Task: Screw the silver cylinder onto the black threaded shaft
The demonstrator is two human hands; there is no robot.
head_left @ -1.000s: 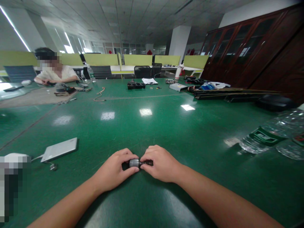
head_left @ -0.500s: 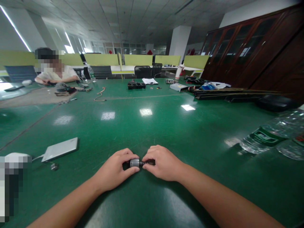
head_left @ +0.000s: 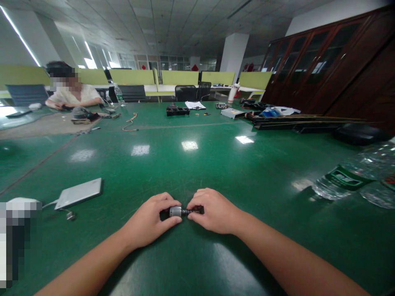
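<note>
Near the front of the green table, my left hand [head_left: 154, 218] pinches a silver metal cylinder [head_left: 175, 211] between thumb and fingers. The cylinder is short and looks like a small motor. A thin, dark ridged shaft [head_left: 185, 212] sticks out of its right end and lies level. My right hand [head_left: 212, 211] is closed around the far part of this shaft, thumb and forefinger meeting on it. The shaft's right end is partly hidden by those fingers. Both hands rest low over the tabletop.
To the left lie a flat silver box [head_left: 79, 193] with a cable and a small metal piece [head_left: 70, 215]. Water bottles [head_left: 342, 176] stand at right. Farther back are a black tray [head_left: 177, 111], papers [head_left: 195, 105], dark long bars [head_left: 293, 121] and a seated person [head_left: 74, 94].
My right hand has slid slightly right along the shaft, so more of the ridged part shows between the hands. My left hand and the cylinder have barely moved.
</note>
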